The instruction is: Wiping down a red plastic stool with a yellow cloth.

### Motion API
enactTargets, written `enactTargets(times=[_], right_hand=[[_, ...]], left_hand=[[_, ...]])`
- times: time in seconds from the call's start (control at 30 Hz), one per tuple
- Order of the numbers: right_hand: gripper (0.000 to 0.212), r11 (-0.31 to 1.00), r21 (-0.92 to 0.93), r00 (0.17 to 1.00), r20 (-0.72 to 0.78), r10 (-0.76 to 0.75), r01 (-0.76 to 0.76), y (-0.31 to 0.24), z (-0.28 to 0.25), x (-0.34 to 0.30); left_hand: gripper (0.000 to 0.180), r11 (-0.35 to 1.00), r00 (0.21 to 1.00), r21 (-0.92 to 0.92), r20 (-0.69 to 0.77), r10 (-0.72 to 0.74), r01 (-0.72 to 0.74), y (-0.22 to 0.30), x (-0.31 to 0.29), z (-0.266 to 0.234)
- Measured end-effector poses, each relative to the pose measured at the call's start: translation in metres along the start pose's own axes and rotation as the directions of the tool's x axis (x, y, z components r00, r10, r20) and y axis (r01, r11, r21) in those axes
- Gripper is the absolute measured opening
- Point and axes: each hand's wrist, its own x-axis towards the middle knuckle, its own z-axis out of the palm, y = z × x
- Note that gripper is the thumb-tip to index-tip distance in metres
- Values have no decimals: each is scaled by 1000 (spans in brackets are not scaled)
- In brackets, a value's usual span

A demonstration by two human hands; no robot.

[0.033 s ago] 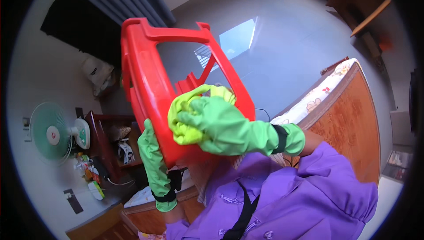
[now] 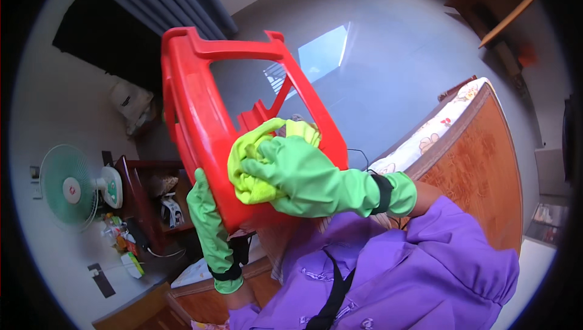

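Note:
A red plastic stool [image 2: 209, 120] is held up in front of me, tipped so that its legs point away. My left hand [image 2: 202, 195], in a green rubber glove, grips the stool's left edge near the seat end. Its thumb shows, while the other fingers are hidden behind the plastic. My right hand [image 2: 297, 169], gloved the same way, is closed on a bunched yellow-green cloth [image 2: 246, 178]. That cloth presses against the near part of the stool and covers some of its side. Black bands circle both glove cuffs.
At right is a wooden-topped bed or bench [image 2: 473, 166] with a flowered cover. To the left stand a fan [image 2: 71, 190] and a dark red cabinet [image 2: 139, 208] holding small items. A grey curtain [image 2: 182, 2] hangs beyond, above the grey floor [image 2: 388, 56].
The stool and both hands appear very slightly further left in the picture, as does the room. Both grips are the same.

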Motion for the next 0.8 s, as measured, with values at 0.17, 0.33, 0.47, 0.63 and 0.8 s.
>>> enactTargets(times=[0.17, 0.33, 0.47, 0.63, 0.8], right_hand=[[44, 997, -72, 1000, 15, 9, -8, 7, -1, -18], [55, 986, -120, 985, 113, 132, -118, 33, -22, -57], [39, 973, -139, 973, 109, 202, -187, 65, -41, -85], [39, 984, 46, 984, 59, 169, -171, 93, -39, -94], [34, 973, -10, 968, 96, 231, -231, 90, -46, -99]], left_hand=[[54, 998, 997, 48, 73, 38, -41, 0, -4, -3], [56, 998, 998, 21, 11, 62, -62, 1, -3, 4], [57, 996, 992, 73, 116, 38, -47, 3, 1, 3], [57, 995, 998, 93, 56, 32, -37, 4, 0, 13], [57, 992, 998, 116, 47, 49, -54, 10, -6, 13]])
